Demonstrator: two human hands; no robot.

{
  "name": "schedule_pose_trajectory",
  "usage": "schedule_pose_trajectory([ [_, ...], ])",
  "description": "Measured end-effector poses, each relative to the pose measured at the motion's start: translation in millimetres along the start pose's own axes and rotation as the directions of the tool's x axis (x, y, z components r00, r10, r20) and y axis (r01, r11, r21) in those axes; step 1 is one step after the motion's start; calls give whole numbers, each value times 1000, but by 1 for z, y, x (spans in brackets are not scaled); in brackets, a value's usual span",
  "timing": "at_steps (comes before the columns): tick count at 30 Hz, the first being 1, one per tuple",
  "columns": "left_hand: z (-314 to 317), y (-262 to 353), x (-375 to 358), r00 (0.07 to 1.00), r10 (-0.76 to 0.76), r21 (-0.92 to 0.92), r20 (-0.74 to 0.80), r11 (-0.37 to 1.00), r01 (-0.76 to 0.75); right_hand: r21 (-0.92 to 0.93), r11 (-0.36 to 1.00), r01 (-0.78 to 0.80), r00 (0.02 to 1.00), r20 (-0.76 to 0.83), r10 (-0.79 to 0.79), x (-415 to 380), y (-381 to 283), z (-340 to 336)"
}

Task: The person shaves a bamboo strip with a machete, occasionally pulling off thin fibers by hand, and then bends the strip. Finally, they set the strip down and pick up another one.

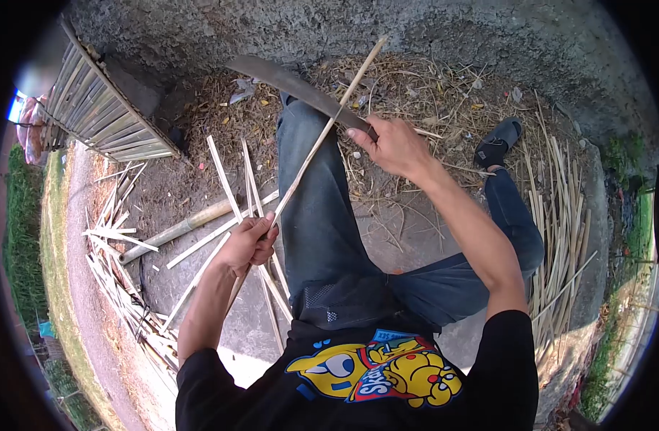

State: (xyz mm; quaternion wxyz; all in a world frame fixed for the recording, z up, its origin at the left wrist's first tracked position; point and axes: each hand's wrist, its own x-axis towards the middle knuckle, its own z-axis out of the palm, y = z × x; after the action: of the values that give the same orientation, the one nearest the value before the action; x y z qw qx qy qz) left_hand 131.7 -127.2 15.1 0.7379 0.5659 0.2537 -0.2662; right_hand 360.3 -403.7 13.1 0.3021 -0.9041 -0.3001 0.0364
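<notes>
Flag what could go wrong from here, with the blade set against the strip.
The machete crosses the bamboo strip directly above the outstretched leg; a slip could likely drive the blade into it. The left hand grips the same strip below the cut, so a blade running down the grain might reach its fingers.

Handle of the blade (293, 86): hidden inside the right hand (394, 144), so its form cannot be told. Bamboo strip (322, 129): its near end is covered by the left hand (249, 243) and the forearm beneath. Blade edge against strip: contact point too small to tell whether it has entered the strip. Bamboo pole (178, 230), left: its near end is buried under loose slats (121, 280). Woven panel (99, 108), far left: cut off by the dark lens border. Sandal (498, 142), far right: the foot inside is mostly concealed. Right-hand slat bundle (559, 237): partly behind the bent knee.
</notes>
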Motion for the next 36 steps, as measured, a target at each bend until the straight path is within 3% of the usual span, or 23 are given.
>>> schedule_pose_trajectory([
  [3,5,1,0,1000,-7,-9,-18,1000,7,-142,958,249,963,138,-230,-42,-31,18],
  [4,1,-1,-2,1000,-2,-4,-13,1000,1,-148,958,247,965,131,-229,-36,-26,14],
  [6,-17,-15,-22,999,-47,19,5,999,46,-164,986,14,993,116,5,-18,-2,0],
  [8,-33,-21,-45,996,-85,46,4,995,84,-58,961,-270,963,-25,269,20,58,-34],
  [9,-41,-26,-56,993,-117,69,0,991,117,-142,940,-309,943,-177,283,37,107,-33],
  [10,-51,-33,-65,995,-104,61,-2,993,104,-123,845,-521,850,-160,501,47,131,-50],
  [11,-63,-36,-71,994,-104,125,-27,986,107,-136,743,-656,751,-221,622,61,189,-55],
  [12,-74,-38,-76,993,-103,190,-56,975,111,171,577,-799,568,-103,817,49,190,-71],
  [13,-81,-41,-82,995,-67,176,-70,981,78,163,590,-790,538,-276,796,50,245,-61],
  [14,-80,-38,-83,995,-56,170,-82,983,70,483,506,-715,475,-196,858,45,338,-38],
  [16,-67,-40,-82,952,197,333,-236,936,-111,725,266,-635,379,-7,925,4,311,-36],
  [18,-60,-42,-63,808,494,595,-321,769,-234,767,231,-599,420,54,906,-31,298,-27],
  [20,-47,-29,-50,683,669,753,-292,601,-267,704,252,-664,433,88,897,-58,298,-7],
  [26,-28,-1,-31,659,714,850,-236,480,-216,688,200,-698,414,159,896,-93,274,50],
  [32,-22,3,-32,661,711,831,-240,502,-238,753,166,-636,450,188,873,-89,276,87],
  [36,-22,-1,-32,652,715,828,-251,508,-238,743,256,-618,488,108,866,-80,244,82],
])
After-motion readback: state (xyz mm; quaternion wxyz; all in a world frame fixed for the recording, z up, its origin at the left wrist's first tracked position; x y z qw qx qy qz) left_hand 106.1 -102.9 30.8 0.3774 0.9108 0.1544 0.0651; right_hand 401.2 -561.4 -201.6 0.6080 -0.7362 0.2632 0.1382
